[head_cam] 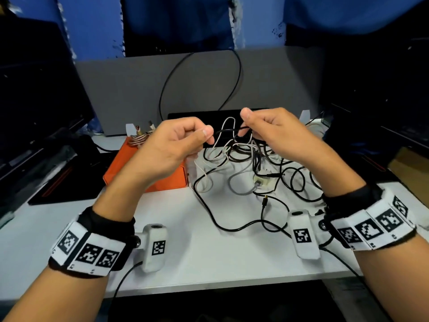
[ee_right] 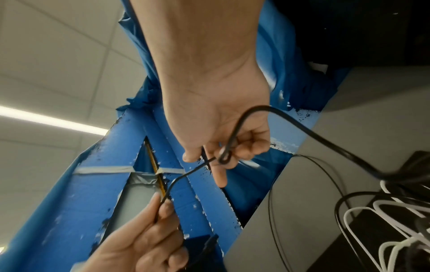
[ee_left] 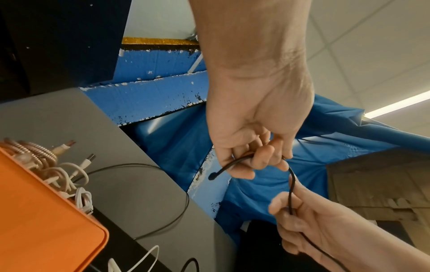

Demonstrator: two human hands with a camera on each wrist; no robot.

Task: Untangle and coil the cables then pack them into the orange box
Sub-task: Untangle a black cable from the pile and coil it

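My left hand (head_cam: 207,136) and right hand (head_cam: 245,128) are raised above the table and pinch one black cable (head_cam: 228,130) a short way apart. In the left wrist view the left hand (ee_left: 257,162) grips the cable (ee_left: 291,185) near its free end. The right hand (ee_right: 218,158) holds a small loop of that cable (ee_right: 224,158). Below the hands lies a tangle of black, white and grey cables (head_cam: 243,159). The orange box (head_cam: 120,169) stands at the left, partly hidden by my left hand, with coiled braided and white cables (ee_left: 50,165) in it.
A white table (head_cam: 209,252) carries everything. A grey panel (head_cam: 130,89) stands behind, with a thin black cable (head_cam: 239,73) looping over it. Dark monitors (head_cam: 34,94) flank both sides. A small white adapter (head_cam: 261,181) lies in the tangle.
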